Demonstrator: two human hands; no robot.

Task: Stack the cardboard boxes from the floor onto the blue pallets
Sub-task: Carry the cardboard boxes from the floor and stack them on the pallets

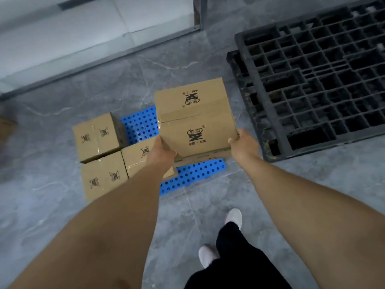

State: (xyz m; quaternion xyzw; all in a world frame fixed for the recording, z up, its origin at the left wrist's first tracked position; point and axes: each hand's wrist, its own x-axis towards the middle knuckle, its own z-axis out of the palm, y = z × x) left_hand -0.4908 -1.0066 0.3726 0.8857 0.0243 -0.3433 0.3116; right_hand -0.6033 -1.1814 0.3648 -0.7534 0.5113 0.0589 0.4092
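I hold a taped cardboard box (193, 119) with a black printed logo in the air above the blue perforated pallet (193, 174). My left hand (161, 153) grips its near left bottom corner. My right hand (243, 144) grips its near right corner, thumb on the top face. Three similar boxes sit on the pallet's left part: one at the back left (98, 136), one at the front left (102, 176), and one (138, 157) partly hidden behind my left forearm.
A dark grey plastic grid pallet (312, 80) lies on the grey marble floor at the right. A glass partition with a metal frame (100, 51) runs along the back left. Another cardboard box's edge (6, 126) shows at far left. My feet (233, 217) stand just before the pallet.
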